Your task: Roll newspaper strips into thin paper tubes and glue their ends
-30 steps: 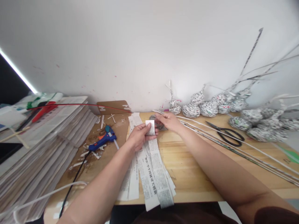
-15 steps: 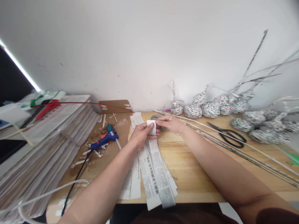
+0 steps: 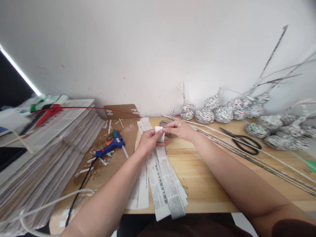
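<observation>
My left hand [image 3: 149, 141] is closed on the upper end of a newspaper strip [image 3: 168, 174], thumb on its face and fingers behind it. My right hand [image 3: 179, 129] pinches the same strip's top right edge, its fingertips touching the left thumb. From my hands the printed strip hangs down toward me, lying over other newspaper strips [image 3: 142, 194] on the table. Their lower ends spread out, and some reach past the table's front edge. A grey rounded thing [image 3: 163, 123] lies just behind my right hand, partly hidden.
Left stand a blue glue gun [image 3: 111, 147] on stained cardboard [image 3: 98, 179] and a tall paper stack [image 3: 64, 148]. To the right lie black-handled scissors [image 3: 243, 141], long thin paper rods [image 3: 261, 161] and several woven paper gourd shapes [image 3: 204, 115] along the wall.
Both hands stay at nearly the same spot on the strip. The right fingertips have moved slightly left and down, closer to the left thumb. The camera view has shifted slightly.
</observation>
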Motion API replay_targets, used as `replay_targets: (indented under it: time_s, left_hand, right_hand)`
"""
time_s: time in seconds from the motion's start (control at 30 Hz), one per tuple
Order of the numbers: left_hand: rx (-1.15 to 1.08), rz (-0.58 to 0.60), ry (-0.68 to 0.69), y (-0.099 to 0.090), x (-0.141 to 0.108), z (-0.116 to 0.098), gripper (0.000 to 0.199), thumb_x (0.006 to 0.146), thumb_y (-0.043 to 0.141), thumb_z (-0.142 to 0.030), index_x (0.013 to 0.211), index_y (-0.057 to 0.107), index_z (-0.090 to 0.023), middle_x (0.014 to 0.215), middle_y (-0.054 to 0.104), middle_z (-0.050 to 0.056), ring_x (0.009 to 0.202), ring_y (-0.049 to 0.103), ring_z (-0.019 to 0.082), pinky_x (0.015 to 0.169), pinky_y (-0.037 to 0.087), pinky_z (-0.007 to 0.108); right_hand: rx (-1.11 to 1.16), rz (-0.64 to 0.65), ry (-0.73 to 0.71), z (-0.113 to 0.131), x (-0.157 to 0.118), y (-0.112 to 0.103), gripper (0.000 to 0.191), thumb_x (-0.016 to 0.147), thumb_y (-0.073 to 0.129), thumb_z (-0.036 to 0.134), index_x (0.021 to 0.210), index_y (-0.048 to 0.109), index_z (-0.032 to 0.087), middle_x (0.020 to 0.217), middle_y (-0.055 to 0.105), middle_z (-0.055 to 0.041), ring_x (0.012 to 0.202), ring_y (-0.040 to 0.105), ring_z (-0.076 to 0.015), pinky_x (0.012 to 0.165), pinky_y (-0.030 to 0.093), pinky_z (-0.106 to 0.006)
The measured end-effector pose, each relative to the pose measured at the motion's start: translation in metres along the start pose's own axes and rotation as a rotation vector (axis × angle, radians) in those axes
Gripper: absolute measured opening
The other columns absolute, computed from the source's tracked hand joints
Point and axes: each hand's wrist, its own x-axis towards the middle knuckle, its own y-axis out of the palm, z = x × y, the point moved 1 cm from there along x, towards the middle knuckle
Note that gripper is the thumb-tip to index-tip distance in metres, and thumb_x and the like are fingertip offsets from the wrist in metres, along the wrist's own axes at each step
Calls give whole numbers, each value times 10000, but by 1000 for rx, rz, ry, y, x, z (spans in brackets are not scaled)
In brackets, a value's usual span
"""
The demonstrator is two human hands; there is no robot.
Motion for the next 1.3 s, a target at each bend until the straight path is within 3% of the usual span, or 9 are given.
replay_targets:
  time_s: [0.2,0.6,0.97,1.3]
  left_hand:
    - [-12,21,8,0,1,1,415,725,700,-489,918,707,-121,765,725,94,691,685,179,605,567,265]
    - [-13,48,-2,1,-1,0,372,750,691,-436,924,702,-106,782,720,101,703,678,177,615,572,273]
    - [-22,57,-3,3,-1,1,333,732,714,-380,934,688,-116,797,724,95,727,688,193,636,578,302]
    - [14,44,-7,4,-3,3,361,741,699,-430,921,685,-117,767,720,91,670,685,181,593,569,276]
  right_hand:
    - [-8,15,-1,-1,-1,0,351,783,658,443,885,737,117,585,582,8,520,435,-78,509,333,-230]
    - [9,-16,27,-6,1,0,302,791,640,416,767,702,121,588,576,2,548,498,-86,532,387,-224]
    - [92,-146,93,-7,2,4,305,702,724,415,734,702,112,551,573,7,473,462,-66,452,344,-204]
    - [143,-168,83,-6,1,6,317,643,788,404,706,696,107,527,567,13,448,436,-57,425,312,-197]
